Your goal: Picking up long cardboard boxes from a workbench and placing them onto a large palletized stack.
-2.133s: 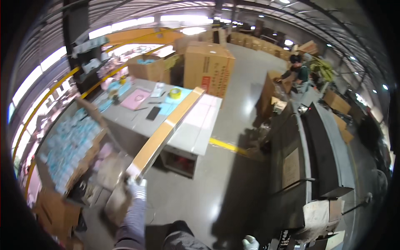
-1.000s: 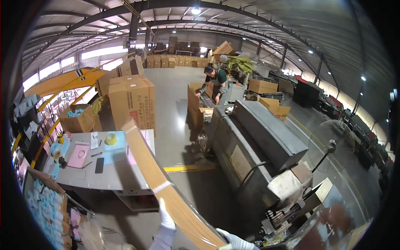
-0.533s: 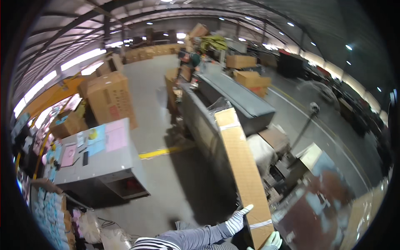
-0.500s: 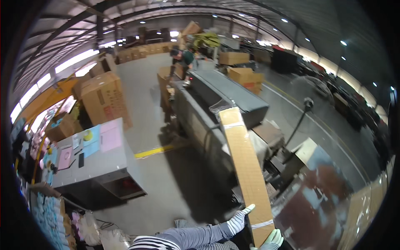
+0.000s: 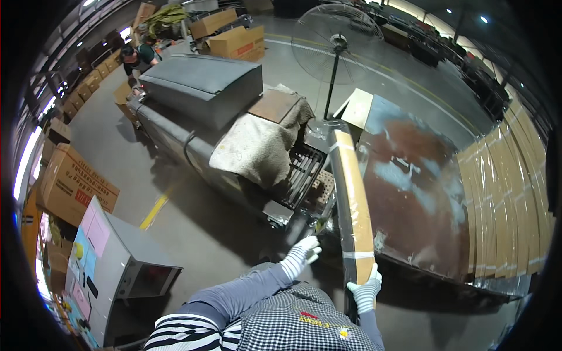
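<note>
A long, narrow cardboard package (image 5: 358, 205), bound with clear bands and plastic film, stands tilted before me, its far end beside the brown-and-blue worktable (image 5: 421, 193). Its left side is dark. My right hand (image 5: 366, 289), in a striped white glove, grips its near end. To the left of the package, my left hand (image 5: 301, 256) hangs in the air, apart from it, fingers spread and nothing in them. Ahead of that hand lie the dark slotted bed and rollers (image 5: 305, 175) of a long grey machine (image 5: 202, 88).
A beige cloth (image 5: 254, 146) drapes over the machine. Similar banded cardboard packages (image 5: 503, 205) line the worktable's right end. A pedestal fan (image 5: 336, 44) stands behind. At left are a grey desk (image 5: 120, 257) and a large carton (image 5: 76, 184). Another person (image 5: 139, 58) works at the machine's far end.
My view has swung right and downward. My left hand has let go of the package and moved off to its left; the right hand still holds it, and its dark side now shows.
</note>
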Action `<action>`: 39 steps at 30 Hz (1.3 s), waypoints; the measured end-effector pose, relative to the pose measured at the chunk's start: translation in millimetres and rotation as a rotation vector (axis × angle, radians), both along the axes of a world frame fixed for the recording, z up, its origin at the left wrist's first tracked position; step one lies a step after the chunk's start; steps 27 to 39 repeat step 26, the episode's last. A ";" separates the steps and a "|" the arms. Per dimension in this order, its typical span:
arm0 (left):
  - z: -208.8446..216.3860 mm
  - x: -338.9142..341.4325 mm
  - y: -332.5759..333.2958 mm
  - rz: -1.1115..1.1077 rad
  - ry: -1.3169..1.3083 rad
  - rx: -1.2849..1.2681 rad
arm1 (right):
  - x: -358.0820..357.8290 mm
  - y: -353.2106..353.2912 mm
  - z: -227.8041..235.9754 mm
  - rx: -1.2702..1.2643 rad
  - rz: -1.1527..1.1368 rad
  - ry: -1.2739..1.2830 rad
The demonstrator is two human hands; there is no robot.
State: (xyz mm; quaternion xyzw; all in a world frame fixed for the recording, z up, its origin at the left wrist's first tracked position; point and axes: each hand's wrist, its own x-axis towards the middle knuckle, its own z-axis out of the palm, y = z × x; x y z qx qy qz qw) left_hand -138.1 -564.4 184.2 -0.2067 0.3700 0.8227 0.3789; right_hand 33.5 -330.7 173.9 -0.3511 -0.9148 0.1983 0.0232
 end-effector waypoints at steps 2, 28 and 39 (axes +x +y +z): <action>-7.7 -18.8 -34.1 0.049 -0.016 0.014 | -26.2 -6.9 -6.5 -0.016 0.000 -0.107; -49.0 -172.2 -243.8 0.450 -0.178 -0.027 | -335.2 -69.7 -28.5 0.090 0.867 -0.331; -49.0 -172.2 -243.8 0.450 -0.178 -0.027 | -335.2 -69.7 -28.5 0.090 0.867 -0.331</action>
